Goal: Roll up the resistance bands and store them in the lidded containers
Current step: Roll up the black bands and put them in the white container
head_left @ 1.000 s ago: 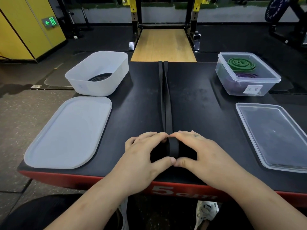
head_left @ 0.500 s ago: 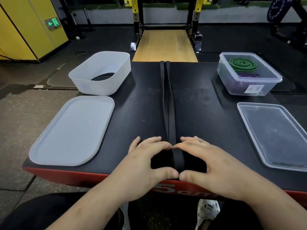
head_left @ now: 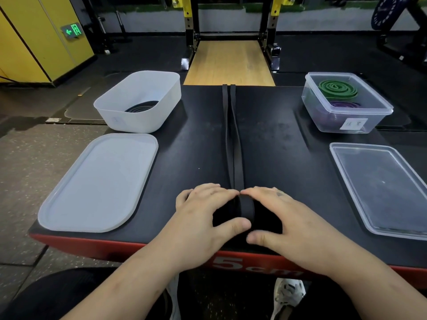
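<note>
At the far left, a white lid (head_left: 97,183) lies flat on the black tabletop (head_left: 196,158), near its front edge. Just behind it stands an open white tub (head_left: 129,121) with a coiled black band (head_left: 142,107) on its floor.

In the middle, the left grip (head_left: 203,218) is curled round the left side of the rolled end of a long black band (head_left: 233,139): its fingers arch over the top and far side of the roll and its thumb presses the near side. The roll stands on edge near the front of the tabletop. From it the unrolled part runs straight away as two strips side by side, up to the far edge. The right grip (head_left: 284,218) clasps the roll's right side in the same way, so that the fingertips of both nearly meet over the band, and the two thumbs lie close together at the front.

At the far right, a clear box (head_left: 323,116) holds a green coil (head_left: 338,88) and a purple coil (head_left: 344,105). A clear lid (head_left: 379,188) lies flat in front of it.
</note>
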Demonstrator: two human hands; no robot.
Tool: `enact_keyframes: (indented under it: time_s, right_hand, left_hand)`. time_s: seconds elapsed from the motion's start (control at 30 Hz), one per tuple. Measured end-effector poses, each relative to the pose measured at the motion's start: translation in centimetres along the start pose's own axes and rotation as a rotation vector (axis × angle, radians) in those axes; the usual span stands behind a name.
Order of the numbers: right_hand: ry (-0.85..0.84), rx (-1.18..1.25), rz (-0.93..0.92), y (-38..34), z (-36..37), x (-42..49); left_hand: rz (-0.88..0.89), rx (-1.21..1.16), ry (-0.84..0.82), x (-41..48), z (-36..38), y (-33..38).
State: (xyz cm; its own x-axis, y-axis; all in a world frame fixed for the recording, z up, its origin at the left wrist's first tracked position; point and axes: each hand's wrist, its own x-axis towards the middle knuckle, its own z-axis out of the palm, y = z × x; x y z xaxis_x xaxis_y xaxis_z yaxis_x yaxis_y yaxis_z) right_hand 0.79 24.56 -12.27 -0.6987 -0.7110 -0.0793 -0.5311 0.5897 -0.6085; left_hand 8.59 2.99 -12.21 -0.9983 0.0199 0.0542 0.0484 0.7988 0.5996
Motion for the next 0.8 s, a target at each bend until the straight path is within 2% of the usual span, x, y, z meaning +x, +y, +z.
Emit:
enact_keyframes:
  time_s: [0.1,0.2,0.43,0.6,0.73,0.8]
  right_hand:
    - [0.063,-0.049,-0.015,-0.1,0.2,0.8]
    - [0.061,-0.046,-0.031,0.1,-0.1,1.4]
    - [0.038,-0.002,0.009,0.1,-0.3,1.1]
    - [0.09,-0.009,-0.008,-0.2,-0.4,1.8]
    - [0.062,-0.011,-0.062,-0.2,-0.5,0.7]
    - [0.047,-0.018,-0.114,-0.2,-0.2,-0.1]
  left_hand:
    - [-0.018,-0.022,-0.015,0.1,-0.1,0.0]
    - [-0.081,-0.08,-0.038,-0.1,-0.2,-0.3]
    - [-0.066,-0.05,-0.01,0.6,0.2,-0.8]
    - [-0.1,-0.065,-0.031,0.7,-0.3,-0.4]
    - [-0.085,-0.113,-0.082,-0.1,-0.9,-0.3]
    - [-0.022,-0.11,-0.107,-0.7,-0.9,-0.2]
